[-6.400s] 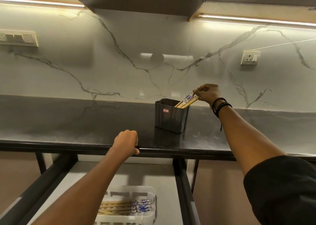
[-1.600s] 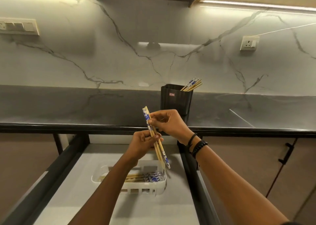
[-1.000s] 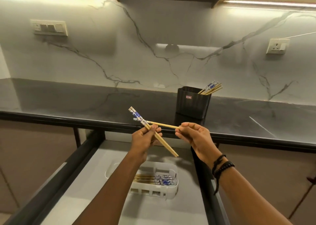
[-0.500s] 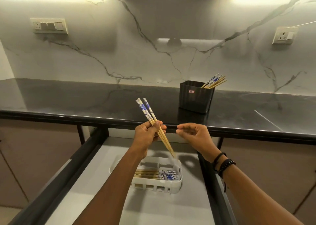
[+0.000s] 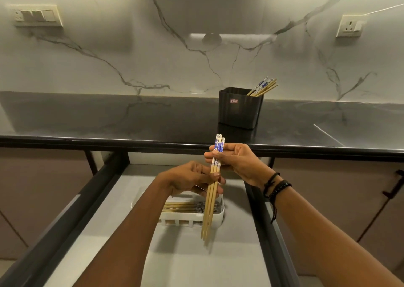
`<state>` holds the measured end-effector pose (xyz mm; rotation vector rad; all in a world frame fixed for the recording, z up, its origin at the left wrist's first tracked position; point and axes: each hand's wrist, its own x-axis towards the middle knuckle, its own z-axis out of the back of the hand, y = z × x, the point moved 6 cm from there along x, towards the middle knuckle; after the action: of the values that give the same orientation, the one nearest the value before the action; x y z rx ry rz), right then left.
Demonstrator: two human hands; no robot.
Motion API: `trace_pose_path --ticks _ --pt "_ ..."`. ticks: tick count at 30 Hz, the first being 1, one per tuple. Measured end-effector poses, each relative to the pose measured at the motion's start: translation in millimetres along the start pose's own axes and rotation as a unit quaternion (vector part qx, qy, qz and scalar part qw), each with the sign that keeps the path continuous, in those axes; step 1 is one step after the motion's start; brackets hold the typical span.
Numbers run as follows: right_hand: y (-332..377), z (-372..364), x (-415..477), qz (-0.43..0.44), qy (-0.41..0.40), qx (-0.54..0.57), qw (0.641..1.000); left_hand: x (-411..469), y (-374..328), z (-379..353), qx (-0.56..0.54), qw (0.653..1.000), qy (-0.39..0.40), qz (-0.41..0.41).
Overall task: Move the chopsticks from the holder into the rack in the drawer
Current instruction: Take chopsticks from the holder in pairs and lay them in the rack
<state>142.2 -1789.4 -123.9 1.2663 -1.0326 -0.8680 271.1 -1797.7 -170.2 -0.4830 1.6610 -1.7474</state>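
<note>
A pair of wooden chopsticks [image 5: 210, 203] with blue-and-white tops stands nearly upright above the open drawer. My right hand [image 5: 236, 162] pinches the pair near its patterned top. Lower down, my left hand [image 5: 192, 180] holds the shafts with its fingers around them. Under the hands sits a white plastic rack [image 5: 185, 218] in the drawer, with several chopsticks lying flat inside. On the counter behind stands a dark ribbed holder [image 5: 239, 108], and several chopsticks [image 5: 263, 87] lean out of its right corner.
The drawer [image 5: 179, 262] is pulled out below the black countertop [image 5: 109, 120], with dark side rails left and right. A marble wall with a switch panel [image 5: 36, 15] and a socket [image 5: 348, 25] lies behind. Cabinet fronts flank the drawer.
The chopsticks were held tilted in my left hand alone; now they stand nearly vertical, side by side, and my right hand has taken hold of their tops.
</note>
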Motion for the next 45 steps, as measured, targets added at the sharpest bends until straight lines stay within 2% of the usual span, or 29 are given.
trace_pose_path --ticks 3,5,6,8,9,10,11,13,15,19,21,23,26,30,33,38,45 --pt "2 3 0 0.012 -0.01 0.017 1.0 1 -1 4 0.014 0.999 -0.046 -0.005" --pt "4 9 3 0.036 -0.054 0.051 0.997 2 -8 9 0.032 0.988 -0.144 -0.047" --pt "5 15 4 0.048 -0.089 0.073 0.992 1 -12 14 0.045 0.971 -0.22 -0.083" --pt "5 27 4 0.069 -0.158 0.131 0.976 -10 -24 25 0.094 0.895 -0.402 -0.171" --pt "4 32 3 0.076 -0.184 0.164 0.966 -17 -29 25 0.118 0.854 -0.464 -0.203" --pt "3 37 3 0.082 -0.203 0.195 0.956 -19 -32 23 0.129 0.835 -0.488 -0.22" --pt "1 39 2 0.085 -0.218 0.221 0.947 -16 -31 19 0.125 0.84 -0.479 -0.223" --pt "-3 41 2 0.09 -0.235 0.252 0.935 -5 -24 8 0.068 0.888 -0.413 -0.189" --pt "-4 39 2 0.098 -0.236 0.271 0.928 3 -17 0 0.004 0.914 -0.376 -0.151" --pt "-2 38 3 0.113 -0.224 0.341 0.906 8 -13 -4 -0.06 0.916 -0.376 -0.129" --pt "-6 31 5 0.094 -0.207 0.365 0.903 10 -13 -7 -0.132 0.917 -0.354 -0.126" --pt "-12 19 8 0.07 -0.186 0.373 0.906 10 -12 -8 -0.215 0.907 -0.335 -0.134" --pt "-16 6 10 0.046 -0.172 0.367 0.913 6 -15 -2 -0.331 0.872 -0.316 -0.173" --pt "-21 -3 11 0.03 -0.166 0.363 0.917 1 -15 4 -0.424 0.827 -0.309 -0.201" --pt "-21 -5 11 0.028 -0.143 0.345 0.927 -1 -14 9 -0.438 0.814 -0.323 -0.204" --pt "-10 -7 10 0.03 -0.059 0.296 0.953 -8 -10 19 -0.454 0.802 -0.334 -0.196" --pt "-11 -8 8 0.008 -0.017 0.326 0.945 -11 -12 30 -0.467 0.799 -0.334 -0.179"
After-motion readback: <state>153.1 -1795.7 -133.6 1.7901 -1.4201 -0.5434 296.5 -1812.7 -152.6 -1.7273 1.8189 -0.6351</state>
